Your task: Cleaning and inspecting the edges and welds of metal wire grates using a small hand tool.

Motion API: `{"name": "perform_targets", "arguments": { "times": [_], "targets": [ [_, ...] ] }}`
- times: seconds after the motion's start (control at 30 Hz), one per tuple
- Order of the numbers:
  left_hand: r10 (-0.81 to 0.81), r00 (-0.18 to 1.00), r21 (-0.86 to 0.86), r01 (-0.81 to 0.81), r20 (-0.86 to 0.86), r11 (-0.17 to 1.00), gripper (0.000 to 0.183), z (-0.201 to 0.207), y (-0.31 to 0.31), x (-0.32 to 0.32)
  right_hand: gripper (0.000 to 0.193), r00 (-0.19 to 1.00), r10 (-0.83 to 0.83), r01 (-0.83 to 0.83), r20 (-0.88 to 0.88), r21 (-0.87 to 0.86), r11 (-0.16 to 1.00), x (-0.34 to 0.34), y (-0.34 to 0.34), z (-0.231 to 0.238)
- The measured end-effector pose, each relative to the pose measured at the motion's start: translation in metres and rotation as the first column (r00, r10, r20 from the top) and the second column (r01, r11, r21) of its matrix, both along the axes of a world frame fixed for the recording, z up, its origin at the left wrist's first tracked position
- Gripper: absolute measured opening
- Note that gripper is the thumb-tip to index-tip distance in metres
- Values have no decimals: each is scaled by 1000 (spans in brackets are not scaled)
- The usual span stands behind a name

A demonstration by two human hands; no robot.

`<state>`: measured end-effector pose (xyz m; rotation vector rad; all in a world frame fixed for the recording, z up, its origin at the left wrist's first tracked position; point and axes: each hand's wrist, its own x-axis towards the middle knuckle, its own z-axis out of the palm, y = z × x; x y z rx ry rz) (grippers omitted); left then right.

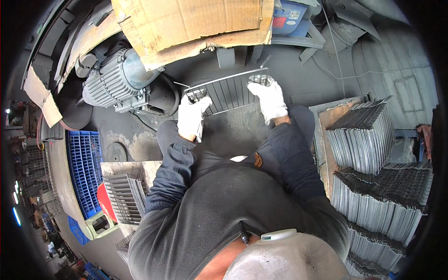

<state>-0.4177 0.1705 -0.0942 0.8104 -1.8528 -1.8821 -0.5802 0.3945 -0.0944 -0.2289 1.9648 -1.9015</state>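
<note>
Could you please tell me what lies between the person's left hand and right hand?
In the head view, a metal wire rack spans the gap between the left hand and the right hand, with one end at each.

We see the left hand [191,116] partly hiding the rack [227,93], cardboard [196,23] cut off above, and far-left clutter [50,231] too small to tell.

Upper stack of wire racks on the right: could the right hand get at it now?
Probably not right now: the right hand holds the wire rack. If freed, perhaps: nothing visible covers the near side of the stack.
</note>
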Motion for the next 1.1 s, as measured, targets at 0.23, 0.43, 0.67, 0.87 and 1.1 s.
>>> {"name": "perform_targets", "arguments": {
  "times": [0.23,0.43,0.67,0.87,1.1],
  "targets": [
    [-97,957,162,145,-273,976,32,18,40,29,31,993,102,-75,58,-354,932,26,69,16],
    [-135,941,16,147,-311,989,36,56,64,45,69,995,100,-92,-28,-685,722,70,99,44],
    [-11,896,216,119,-445,969,48,58,74,57,69,997,34,-73,-72,-667,741,98,100,83],
    [22,917,243,82,-398,966,58,68,69,72,58,997,-17,-26,-74,-535,844,107,89,70],
    [29,918,260,81,-395,962,65,79,58,86,49,999,10,-27,-34,-536,844,116,72,67]
  ]
}}
